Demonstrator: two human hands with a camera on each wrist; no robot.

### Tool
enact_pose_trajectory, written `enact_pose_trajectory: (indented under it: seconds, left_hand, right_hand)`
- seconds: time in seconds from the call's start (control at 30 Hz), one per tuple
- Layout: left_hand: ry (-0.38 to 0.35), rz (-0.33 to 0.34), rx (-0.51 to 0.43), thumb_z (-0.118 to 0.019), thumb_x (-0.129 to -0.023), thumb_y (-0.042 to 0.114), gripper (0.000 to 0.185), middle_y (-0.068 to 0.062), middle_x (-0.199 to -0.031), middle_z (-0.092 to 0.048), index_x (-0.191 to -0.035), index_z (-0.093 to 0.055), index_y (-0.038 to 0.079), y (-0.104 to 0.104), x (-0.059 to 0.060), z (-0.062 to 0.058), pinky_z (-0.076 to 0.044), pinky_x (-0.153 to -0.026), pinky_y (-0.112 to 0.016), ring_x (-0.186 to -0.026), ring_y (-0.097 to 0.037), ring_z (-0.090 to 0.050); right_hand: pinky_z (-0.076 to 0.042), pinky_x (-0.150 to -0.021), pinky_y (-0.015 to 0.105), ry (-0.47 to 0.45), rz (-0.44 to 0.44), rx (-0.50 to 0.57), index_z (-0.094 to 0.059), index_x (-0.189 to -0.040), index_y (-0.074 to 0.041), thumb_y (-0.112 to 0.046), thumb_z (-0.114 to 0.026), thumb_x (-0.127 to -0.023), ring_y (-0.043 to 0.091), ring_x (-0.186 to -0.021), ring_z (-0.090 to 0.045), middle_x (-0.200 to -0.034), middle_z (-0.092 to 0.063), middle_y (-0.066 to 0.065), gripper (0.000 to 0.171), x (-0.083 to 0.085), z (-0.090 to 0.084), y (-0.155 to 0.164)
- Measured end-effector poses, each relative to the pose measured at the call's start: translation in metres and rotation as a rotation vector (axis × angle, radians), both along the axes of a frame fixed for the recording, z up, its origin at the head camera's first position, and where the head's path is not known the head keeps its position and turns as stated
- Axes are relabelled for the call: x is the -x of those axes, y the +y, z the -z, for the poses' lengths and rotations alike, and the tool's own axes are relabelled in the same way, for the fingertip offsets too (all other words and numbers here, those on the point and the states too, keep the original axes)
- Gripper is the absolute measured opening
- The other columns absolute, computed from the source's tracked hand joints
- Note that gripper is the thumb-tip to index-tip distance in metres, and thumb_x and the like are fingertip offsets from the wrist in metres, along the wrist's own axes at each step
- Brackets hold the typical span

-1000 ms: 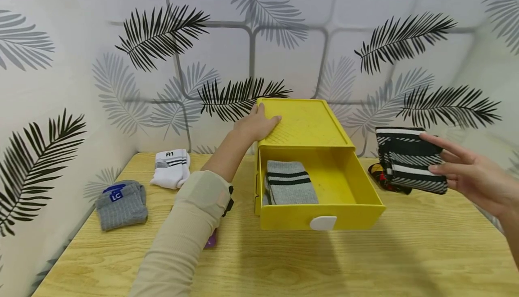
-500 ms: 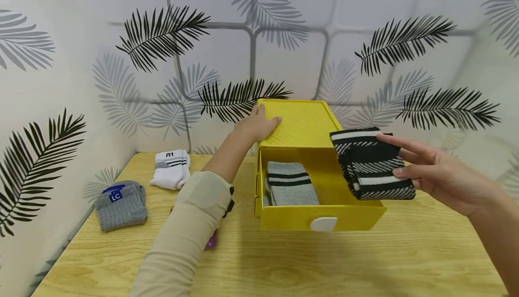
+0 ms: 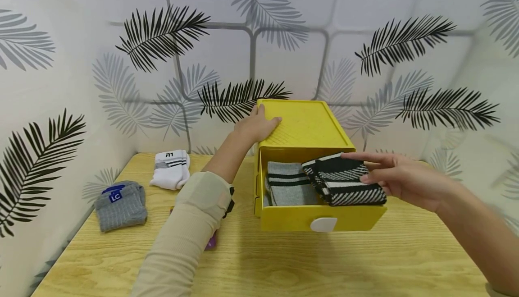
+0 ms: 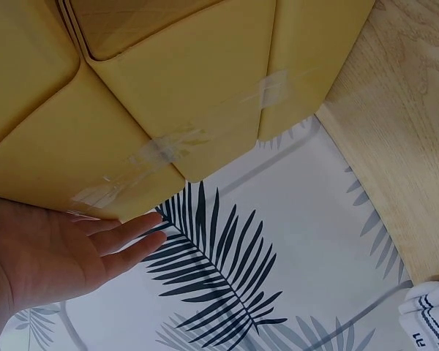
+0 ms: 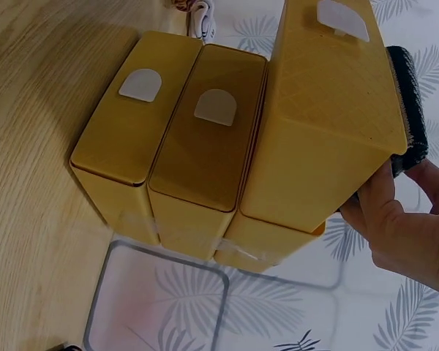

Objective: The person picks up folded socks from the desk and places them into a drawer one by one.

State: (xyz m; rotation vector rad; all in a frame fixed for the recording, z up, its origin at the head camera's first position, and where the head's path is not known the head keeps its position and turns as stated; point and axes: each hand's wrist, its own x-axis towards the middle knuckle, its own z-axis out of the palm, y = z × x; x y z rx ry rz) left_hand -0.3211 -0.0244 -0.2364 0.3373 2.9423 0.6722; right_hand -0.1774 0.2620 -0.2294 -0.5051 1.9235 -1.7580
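Observation:
A yellow drawer box (image 3: 308, 128) stands at the back of the wooden table, its drawer (image 3: 324, 218) pulled out. A grey sock with black stripes (image 3: 289, 183) lies in the drawer's left half. My right hand (image 3: 366, 171) pinches a folded black-and-white striped sock (image 3: 344, 182) and holds it low over the drawer's right half. My left hand (image 3: 257, 125) lies flat on the box's top at its rear left corner. In the right wrist view the striped sock (image 5: 410, 95) shows past the drawer's edge above my fingers (image 5: 402, 227). The left wrist view shows my left hand (image 4: 51, 256) against the yellow box (image 4: 183, 88).
A white sock (image 3: 171, 167) and a grey sock with a blue label (image 3: 120, 204) lie on the table (image 3: 324, 261) at the left. A small purple thing (image 3: 211, 241) peeks out under my left forearm. Leaf-patterned walls close in the back and sides.
My right hand carried the striped sock from beside the box leftward and down to the drawer's right half. My left hand stayed on the box top.

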Motion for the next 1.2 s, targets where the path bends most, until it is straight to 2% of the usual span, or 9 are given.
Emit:
enact_pose_trajectory:
  seconds: [0.17,0.23,0.4,0.5,0.6,0.77,0.87,1.0,1.2]
  left_hand:
    - [-0.001,-0.002,-0.002,-0.025,-0.095,0.057,0.075,-0.008,-0.153,0.001,-0.149,0.002,0.012,0.001,-0.001,0.000,-0.026,-0.101,-0.047,-0.132,-0.033,-0.025]
    - [-0.004,-0.004,-0.001,-0.025,-0.095,0.057,0.075,-0.007,-0.153,0.001,-0.149,0.002,0.013,0.001,-0.001,-0.001,-0.025,-0.102,-0.047,-0.132,-0.032,-0.024]
    - [0.001,-0.011,-0.007,-0.025,-0.095,0.057,0.075,-0.007,-0.153,0.002,-0.149,0.002,0.013,0.001,-0.001,0.000,-0.026,-0.101,-0.047,-0.132,-0.032,-0.024]
    - [0.004,-0.015,-0.012,-0.026,-0.095,0.056,0.075,-0.006,-0.153,0.002,-0.149,0.002,0.013,0.001,-0.002,0.000,-0.026,-0.101,-0.046,-0.132,-0.032,-0.025]
    - [0.005,-0.016,-0.012,-0.026,-0.095,0.056,0.075,-0.006,-0.153,0.002,-0.149,0.002,0.013,0.001,-0.002,0.000,-0.025,-0.102,-0.046,-0.132,-0.032,-0.025]
    - [0.005,-0.011,-0.012,-0.026,-0.095,0.057,0.075,-0.006,-0.153,0.002,-0.149,0.001,0.013,0.001,-0.001,0.000,-0.026,-0.101,-0.046,-0.132,-0.032,-0.025]
    - [0.004,-0.010,-0.013,-0.026,-0.095,0.057,0.075,-0.007,-0.153,0.002,-0.149,0.001,0.013,0.001,-0.001,-0.001,-0.026,-0.101,-0.046,-0.132,-0.032,-0.024]
    - [0.002,-0.013,-0.011,-0.026,-0.094,0.057,0.075,-0.007,-0.153,0.002,-0.149,0.001,0.013,0.001,-0.001,0.000,-0.025,-0.102,-0.046,-0.132,-0.032,-0.024]
    - [0.008,-0.011,-0.010,-0.026,-0.094,0.057,0.075,-0.007,-0.153,0.001,-0.149,0.001,0.012,0.001,0.000,0.001,-0.025,-0.102,-0.047,-0.133,-0.032,-0.023]
  right_hand:
    - [-0.039,-0.053,0.018,-0.011,0.056,-0.134,-0.040,-0.141,-0.012,-0.004,-0.057,-0.090,0.006,-0.059,-0.040,-0.141,-0.013,0.023,0.054,0.002,-0.003,-0.013]
    - [-0.042,-0.053,0.021,0.034,0.099,-0.244,-0.035,-0.142,-0.008,-0.008,-0.061,-0.088,0.007,-0.055,-0.038,-0.129,-0.034,0.020,0.060,0.002,-0.004,-0.020]
    - [-0.046,-0.077,0.040,0.382,0.145,-0.605,-0.039,-0.139,-0.002,-0.014,-0.065,-0.085,0.023,-0.080,-0.054,-0.112,-0.054,0.020,0.061,-0.002,-0.003,-0.039]
    - [-0.044,-0.064,0.038,0.574,0.155,-0.772,-0.042,-0.136,0.000,-0.011,-0.066,-0.084,0.021,-0.065,-0.052,-0.082,-0.056,0.011,0.059,-0.005,-0.001,-0.048]
    - [-0.033,-0.046,0.029,0.664,0.170,-0.899,-0.042,-0.136,-0.001,-0.011,-0.067,-0.083,0.012,-0.043,-0.034,-0.057,-0.038,0.001,0.060,-0.010,0.000,-0.054]
    - [-0.043,-0.049,0.032,0.759,0.251,-1.028,-0.045,-0.134,0.000,-0.015,-0.069,-0.082,0.014,-0.047,-0.047,-0.077,-0.063,0.012,0.059,-0.016,-0.002,-0.058]
    - [-0.050,-0.059,0.039,0.809,0.300,-1.002,-0.049,-0.129,0.001,-0.014,-0.069,-0.083,0.023,-0.063,-0.062,-0.097,-0.066,0.018,0.052,-0.020,-0.007,-0.052]
    - [-0.052,-0.065,0.039,0.839,0.339,-0.868,-0.056,-0.122,-0.002,-0.010,-0.066,-0.086,0.028,-0.079,-0.066,-0.098,-0.066,0.015,0.039,-0.031,-0.016,-0.040]
    - [-0.053,-0.067,0.031,0.613,0.190,-0.417,-0.058,-0.120,-0.002,-0.006,-0.056,-0.092,0.021,-0.087,-0.065,-0.106,-0.064,0.013,0.028,-0.056,-0.015,-0.036]
